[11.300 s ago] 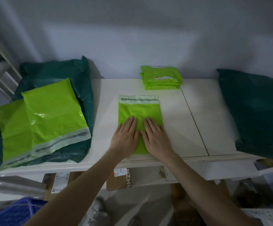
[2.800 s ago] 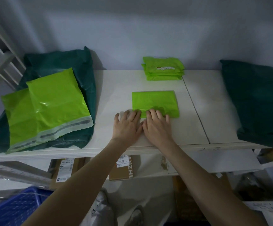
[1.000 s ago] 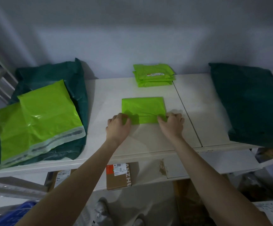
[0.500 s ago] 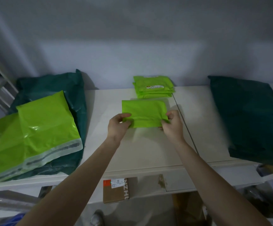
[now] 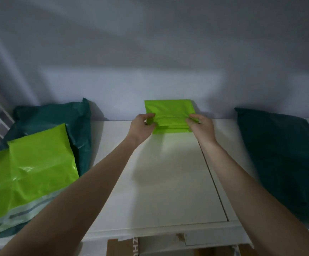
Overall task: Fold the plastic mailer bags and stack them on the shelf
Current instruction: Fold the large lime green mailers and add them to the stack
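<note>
Spanning the lower half of the head view, the white shelf (image 5: 168,182) carries everything, with a seam running toward five o'clock. At three o'clock lies a dark green mailer bag (image 5: 283,159); at nine o'clock another dark green bag (image 5: 53,122) sits beneath the unfolded lime green mailer bags (image 5: 29,172), whose pale adhesive strip shows at the near edge. At twelve o'clock, against the wall, both hands hold the folded lime green mailer bag (image 5: 168,115) above the back of the shelf. The left hand (image 5: 140,128) pinches its left edge, thumb and fingers curled around the plastic; the right hand (image 5: 201,126) pinches the right edge the same way. Judging by this, folding of this bag is finished and the stacking step is in hand. Any stack that may stand at the back is hidden behind the held bag, so I cannot tell how close it is. The next move likely calls for lowering the bag level, squaring its edges with whatever lies below, and letting go with both hands together so the fold does not spring open. The bag looks like a compact rectangle, glossy and smooth, with a crease line running across between the two hands and layered edges showing along its near side.
</note>
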A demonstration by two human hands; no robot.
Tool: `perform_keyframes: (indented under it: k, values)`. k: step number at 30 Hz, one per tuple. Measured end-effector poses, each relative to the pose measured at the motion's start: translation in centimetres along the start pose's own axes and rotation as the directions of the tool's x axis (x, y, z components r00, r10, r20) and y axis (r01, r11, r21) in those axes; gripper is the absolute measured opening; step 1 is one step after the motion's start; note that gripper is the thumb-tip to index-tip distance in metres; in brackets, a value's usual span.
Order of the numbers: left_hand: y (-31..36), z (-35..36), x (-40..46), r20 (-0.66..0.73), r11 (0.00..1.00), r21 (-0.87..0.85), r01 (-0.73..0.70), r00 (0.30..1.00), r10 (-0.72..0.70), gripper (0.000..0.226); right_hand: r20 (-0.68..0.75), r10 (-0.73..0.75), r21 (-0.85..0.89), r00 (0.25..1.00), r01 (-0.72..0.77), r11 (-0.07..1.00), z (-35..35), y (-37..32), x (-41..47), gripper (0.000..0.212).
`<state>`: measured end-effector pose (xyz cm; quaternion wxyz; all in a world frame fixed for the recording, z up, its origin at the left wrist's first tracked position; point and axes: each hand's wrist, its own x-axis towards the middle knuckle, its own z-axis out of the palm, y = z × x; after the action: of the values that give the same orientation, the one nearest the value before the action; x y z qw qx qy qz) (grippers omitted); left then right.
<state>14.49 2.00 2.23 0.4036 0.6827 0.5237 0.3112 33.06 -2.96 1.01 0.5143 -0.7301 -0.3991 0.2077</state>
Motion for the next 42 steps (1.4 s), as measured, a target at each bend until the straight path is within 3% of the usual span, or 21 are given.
perform_keyframes:
  k: [4,6,10,19,22,26,29,31,38,42]
  values:
    - [-0.1,0.5,2.3,0.011,0.967,0.220,-0.131,0.991,0.132,0.039,0.059,-0.050,-0.149,0.997,0.058,0.987,-0.1,-0.7,1.7,0.043]
    - [-0.6,1.0,3.2,0.099,0.912,0.365,-0.186,0.982,0.160,0.042,0.118,-0.067,-0.198,0.991,0.089,0.976,0.2,-0.6,2.3,0.038]
    - [-0.7,1.8,3.7,0.255,0.813,0.561,-0.158,0.967,0.012,0.057,0.203,-0.036,-0.306,0.979,0.098,0.947,1.0,0.1,3.4,0.022]
    - [-2.0,2.6,4.8,0.275,0.729,0.667,-0.158,0.961,-0.043,0.054,0.286,0.040,-0.549,0.957,0.129,0.826,0.9,1.5,4.1,0.032]
    - [-2.0,2.7,4.7,0.211,0.714,0.681,-0.164,0.977,0.023,0.057,0.294,0.073,-0.612,0.953,0.129,0.780,0.9,1.5,3.7,0.045]
    - [-1.6,3.2,4.7,0.187,0.618,0.733,-0.284,0.958,0.218,0.068,0.263,-0.092,-0.707,0.960,0.257,0.659,1.3,1.6,3.2,0.061]
    - [-1.3,3.9,4.4,0.282,0.537,0.751,-0.384,0.922,0.265,0.070,0.362,-0.207,-0.751,0.909,0.416,0.512,2.2,1.7,3.0,0.062]
    - [-1.3,4.4,4.1,0.267,0.522,0.765,-0.377,0.923,0.275,0.069,0.401,-0.233,-0.763,0.886,0.464,0.450,2.8,1.7,2.7,0.057]
    - [-2.0,4.8,3.4,0.337,0.539,0.752,-0.379,0.924,0.180,0.071,0.454,-0.175,-0.770,0.874,0.484,0.415,2.7,2.1,2.5,0.060]
    - [-2.0,4.4,2.9,0.351,0.528,0.738,-0.420,0.907,0.232,0.075,0.454,-0.186,-0.777,0.871,0.489,0.396,2.5,1.7,2.0,0.065]
